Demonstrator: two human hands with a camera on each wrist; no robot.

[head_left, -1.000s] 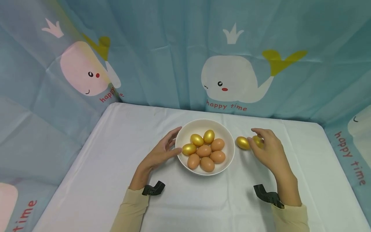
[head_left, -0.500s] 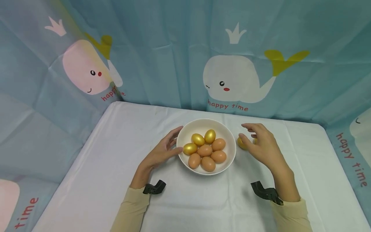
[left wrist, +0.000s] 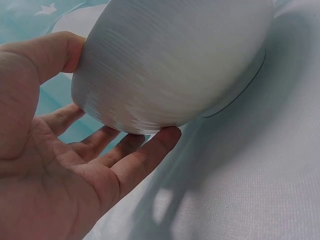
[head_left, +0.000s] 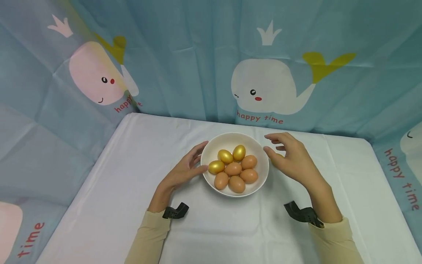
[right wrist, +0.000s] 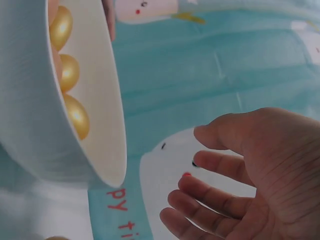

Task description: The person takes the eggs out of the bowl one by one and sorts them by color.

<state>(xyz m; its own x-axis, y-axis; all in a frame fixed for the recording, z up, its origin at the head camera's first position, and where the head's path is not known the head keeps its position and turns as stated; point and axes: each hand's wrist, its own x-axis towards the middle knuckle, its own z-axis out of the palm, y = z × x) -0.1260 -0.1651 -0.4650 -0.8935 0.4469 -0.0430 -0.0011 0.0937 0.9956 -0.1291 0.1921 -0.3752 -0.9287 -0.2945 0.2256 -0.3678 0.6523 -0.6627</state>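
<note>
A white bowl (head_left: pixel 230 194) stands on the white-covered table with several eggs inside: three gold eggs (head_left: pixel 225 156) toward the back and left, and brown eggs (head_left: pixel 236 184) toward the front and right. My left hand (head_left: pixel 184 168) holds the bowl's left side, thumb at the rim and fingers against the outer wall (left wrist: pixel 175 60). My right hand (head_left: pixel 295 157) hovers by the bowl's right rim, fingers loosely bent and apart, with nothing between them in the right wrist view. Beside the bowl, the top of a gold egg (right wrist: pixel 57 238) shows at that view's lower edge.
The white cloth (head_left: pixel 224 234) spreads over the table. Behind and at both sides hangs a blue curtain (head_left: pixel 184 73) printed with whales. A black strap mount (head_left: pixel 176 211) sits on the left wrist, and another mount (head_left: pixel 303 214) on the right.
My right hand has moved left and slightly away from me, from over the loose gold eggs to the bowl's right rim. It now hides those eggs in the head view. My left hand stays at the bowl.
</note>
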